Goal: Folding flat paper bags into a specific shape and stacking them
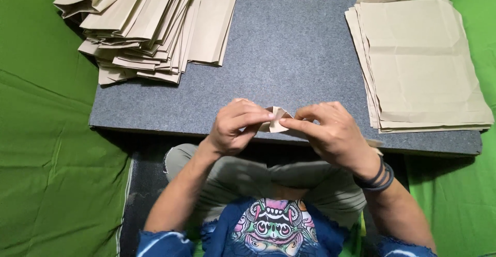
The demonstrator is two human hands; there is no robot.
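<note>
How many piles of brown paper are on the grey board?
2. A pile of folded pieces lies at the far left, and a stack of flat sheets at the right. Both hands pinch another small piece.

A makeshift home paper-folding spot: a low grey surface (289, 45) over green cloth (46, 148), folded paper bags (144, 24) at 11 o'clock, flat brown sheets (423, 60) at 2 o'clock.

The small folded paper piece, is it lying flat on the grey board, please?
No, the small paper piece is pinched between the left hand and right hand.

green cloth backdrop (46, 148), grey felt board (279, 45)
</note>
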